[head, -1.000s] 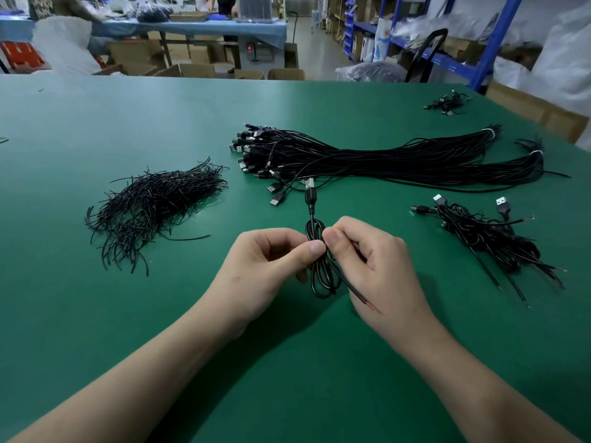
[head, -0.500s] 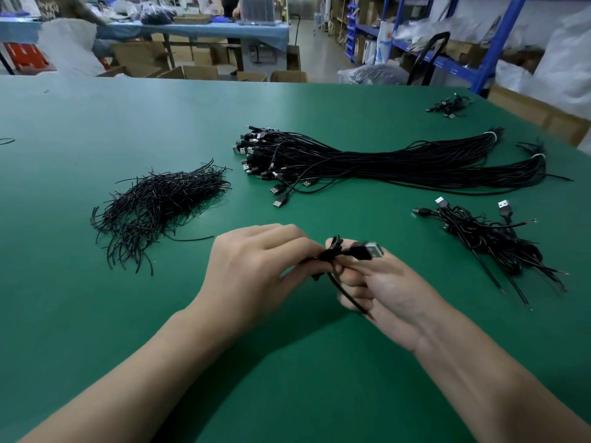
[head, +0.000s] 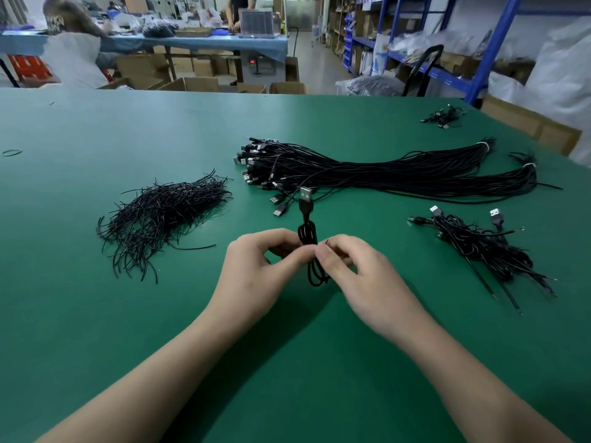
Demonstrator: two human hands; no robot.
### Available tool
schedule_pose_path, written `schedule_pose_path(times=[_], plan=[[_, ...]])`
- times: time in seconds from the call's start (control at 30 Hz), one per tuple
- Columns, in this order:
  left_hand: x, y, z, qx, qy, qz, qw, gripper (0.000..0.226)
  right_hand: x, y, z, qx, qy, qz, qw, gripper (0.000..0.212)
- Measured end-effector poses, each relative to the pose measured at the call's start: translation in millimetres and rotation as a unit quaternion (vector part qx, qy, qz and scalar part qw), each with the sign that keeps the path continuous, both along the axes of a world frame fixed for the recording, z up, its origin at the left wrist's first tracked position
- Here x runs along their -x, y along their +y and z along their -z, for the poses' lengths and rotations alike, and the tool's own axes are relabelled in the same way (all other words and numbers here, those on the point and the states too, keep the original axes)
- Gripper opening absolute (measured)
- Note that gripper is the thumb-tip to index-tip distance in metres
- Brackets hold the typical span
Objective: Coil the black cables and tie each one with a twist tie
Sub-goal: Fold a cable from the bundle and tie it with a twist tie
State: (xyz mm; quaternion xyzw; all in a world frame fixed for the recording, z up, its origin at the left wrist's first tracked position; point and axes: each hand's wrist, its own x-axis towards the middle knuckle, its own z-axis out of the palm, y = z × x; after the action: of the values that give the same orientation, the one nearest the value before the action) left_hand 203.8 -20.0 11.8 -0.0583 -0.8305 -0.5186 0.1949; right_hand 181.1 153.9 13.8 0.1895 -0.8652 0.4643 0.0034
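Head view: a coiled black cable is pinched at its middle by the curled fingertips of the left hand and right hand, over the green table near centre; twist ties are piled at left.

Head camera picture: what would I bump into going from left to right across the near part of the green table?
twist tie pile → left hand → coiled cable → right hand → small cable pile
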Motion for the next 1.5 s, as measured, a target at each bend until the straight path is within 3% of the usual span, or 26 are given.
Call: schedule_pose_path(times=[0.17, 0.27, 0.33, 0.4, 0.47, 0.57, 0.7, 0.83, 0.97, 1.03, 1.13, 1.2, 1.33, 1.5], plan=[[7.8, 7.6, 7.2, -0.092, -0.082, 0.02, 0.992, 0.02, 6.8, 8.2, -10.1, 0.123, -0.179, -0.05, 0.975, 0.03], [18.5, 2.7, 3.8, -0.056, -0.115, 0.05, 0.99, 0.027, 20.4, 23.6, -21.0, 0.096, -0.149, -0.019, 0.984, 0.031], [33.2, -8.6, 0.2, 0.029, -0.111, 0.028, 0.993, 0.023, 36.6, 42.4, -34.2, 0.024, -0.074, 0.066, 0.995, 0.032], [50.4, -20.9, -4.4, 0.131, -0.091, -0.03, 0.987, 0.019, 54.7, 68.9, -48.4, -0.115, 0.026, 0.169, 0.979, 0.033], [68.5, -29.2, -6.4, 0.207, -0.086, -0.075, 0.972, 0.02, 71.2, 99.7, -60.6, -0.28, 0.09, 0.252, 0.922, 0.035], [95.6, -33.7, -2.2, 0.282, -0.104, -0.125, 0.946, 0.036, 87.8, 139.6, -72.4, -0.446, 0.076, 0.306, 0.838, 0.047], [121.9, -28.4, 5.4, 0.347, -0.134, -0.151, 0.916, 0.043, 94.6, 160.1, -76.8, -0.545, -0.008, 0.299, 0.783, 0.058], [132.1, -21.3, 9.9, 0.407, -0.095, -0.166, 0.893, 0.029, 92.5, 142.6, -75.5, -0.536, 0.062, 0.259, 0.801, 0.05], [133.6, -22.5, -1.6, 0.327, -0.126, -0.129, 0.928, 0.011, 99.4, 91.6, -57.3, -0.444, 0.081, 0.137, 0.881, 0.056], [133.4, -25.0, -12.6, 0.25, -0.124, -0.119, 0.953, 0.014, 108.5, 63.9, -39.5, -0.427, 0.058, 0.087, 0.898, 0.062], [132.2, -25.8, -32.3, 0.076, -0.116, -0.082, 0.987, 0.022, 127.6, 31.3, -16.5, -0.387, 0.057, 0.037, 0.92, 0.066], [129.7, -24.8, -45.7, -0.035, -0.13, -0.031, 0.99, 0.027, 144.0, 14.8, -9.0, -0.343, 0.074, 0.017, 0.936, 0.068], [121.6, -25.5, -64.4, -0.141, -0.139, 0.048, 0.979, 0.026, 186.2, -1.1, -2.9, -0.32, 0.085, 0.048, 0.942, 0.073], [116.4, -38.3, -84.8, -0.21, -0.138, 0.108, 0.962, 0.021, 223.9, 8.0, 11.2, -0.357, 0.029, 0.103, 0.928, 0.072]])
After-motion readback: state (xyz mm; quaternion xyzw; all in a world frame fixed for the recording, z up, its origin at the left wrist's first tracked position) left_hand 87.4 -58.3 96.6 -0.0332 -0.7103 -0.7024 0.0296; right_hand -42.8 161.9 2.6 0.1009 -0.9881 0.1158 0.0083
